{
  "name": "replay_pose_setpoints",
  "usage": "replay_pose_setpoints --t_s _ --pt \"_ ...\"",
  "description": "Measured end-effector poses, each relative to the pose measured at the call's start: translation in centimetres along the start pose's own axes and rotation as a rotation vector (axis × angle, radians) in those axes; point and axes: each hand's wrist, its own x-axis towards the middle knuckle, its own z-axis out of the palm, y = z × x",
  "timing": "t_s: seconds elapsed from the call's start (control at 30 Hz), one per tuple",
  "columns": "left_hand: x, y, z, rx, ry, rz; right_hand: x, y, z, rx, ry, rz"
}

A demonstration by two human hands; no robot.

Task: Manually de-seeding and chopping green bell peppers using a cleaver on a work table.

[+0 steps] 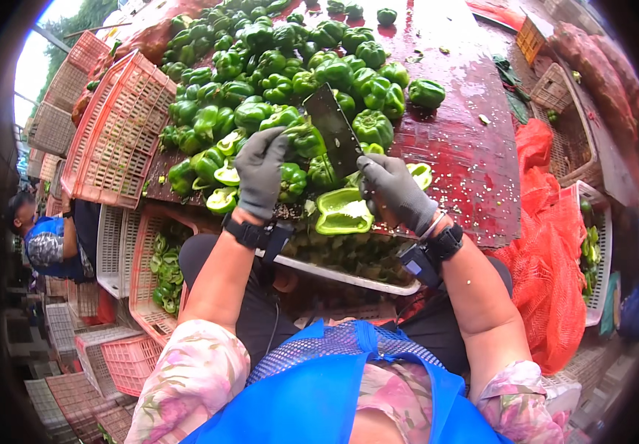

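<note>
My right hand (396,186), in a grey glove, is closed on the handle of a broad-bladed cleaver (335,130), whose dark blade points up and left among the peppers. My left hand (262,169), also gloved, has its fingertips at a green bell pepper (305,139) beside the blade; whether it grips the pepper is hard to tell. A cut pepper half (345,211) lies at the near table edge, between my hands. More cut halves (223,200) lie left of my left hand. A large heap of whole green peppers (275,61) covers the table beyond.
The wet red tabletop (463,166) bears scattered seeds. A pink plastic crate (119,133) leans at its left; a crate of cut peppers (147,299) stands below it. Red mesh sacks (544,250) hang at the right. A white-rimmed container (347,276) is below the table edge. Another person (53,244) is far left.
</note>
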Motion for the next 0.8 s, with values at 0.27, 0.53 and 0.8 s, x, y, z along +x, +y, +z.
replay_pose_setpoints --t_s 0.27,0.53,0.8 --pt "-3.6 0.5 0.8 -0.129 0.163 -0.156 1.4 3.6 0.7 -0.822 0.263 -0.612" --pt "-0.4 -2.4 -0.3 0.088 0.098 -0.045 -0.4 -2.1 -2.2 -0.234 0.168 -0.267" --pt "0.2 -2.9 3.0 0.119 0.034 -0.050 1.1 0.6 -11.1 -0.856 0.220 -0.462"
